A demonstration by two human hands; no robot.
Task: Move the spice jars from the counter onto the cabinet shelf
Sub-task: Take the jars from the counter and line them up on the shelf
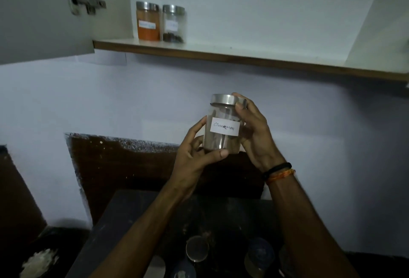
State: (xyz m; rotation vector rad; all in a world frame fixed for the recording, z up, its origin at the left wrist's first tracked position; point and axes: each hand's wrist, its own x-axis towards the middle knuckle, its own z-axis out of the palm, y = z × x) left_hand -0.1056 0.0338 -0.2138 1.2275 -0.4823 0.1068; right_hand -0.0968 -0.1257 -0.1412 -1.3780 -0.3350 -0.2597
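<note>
the cinnamon jar [224,123] hung upright in mid-air at the centre of the view, below the shelf [221,53] and well above the counter [137,222], label turned toward the camera, likely so it could be read. the left hand [194,156] cupped its base, thumb across the front bottom edge and fingers curled round the 9 o'clock side, taking the weight. the right hand [254,136] closed on the 3 o'clock side, thumb and forefinger pinching the steel lid [223,99], probably to steady it or check that it was tight. on the shelf, toward 11 o'clock, an orange jar [148,23] and a clear jar [173,25] stood side by side, almost touching, tucked into the left corner; the run of shelf to their right was bare, the likely spot for this one. at 6 o'clock, more jars [197,249] waited on the dark counter, dim and hard to count. the door [44,23] stood open at 10 o'clock.
</note>
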